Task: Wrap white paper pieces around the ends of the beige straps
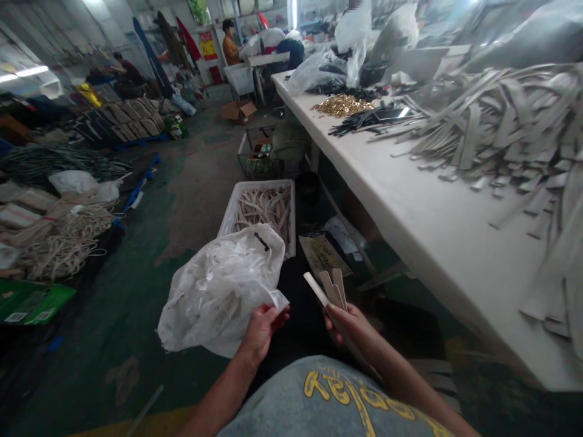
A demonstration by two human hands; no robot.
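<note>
My left hand (265, 328) pinches the edge of a clear plastic bag (228, 267), which bulges out of a white woven sack (182, 309) standing on the floor to the left of my legs. In my right hand (344, 318), closed around them, are several flat beige straps (334, 288) with rounded ends fanned upward. The lower lengths of these straps are hidden behind my hand and forearm. Beyond the sack, a white plastic crate (291, 212) holds more beige straps (264, 206).
A long white table (410, 212) runs along my right, bearing piled grey-beige straps (510, 127), black strips (364, 118) and small gold metal parts (344, 105). Cord bundles (68, 243) lie on the left. A cardboard box (239, 112) stands ahead; a person (231, 45) sits farther back.
</note>
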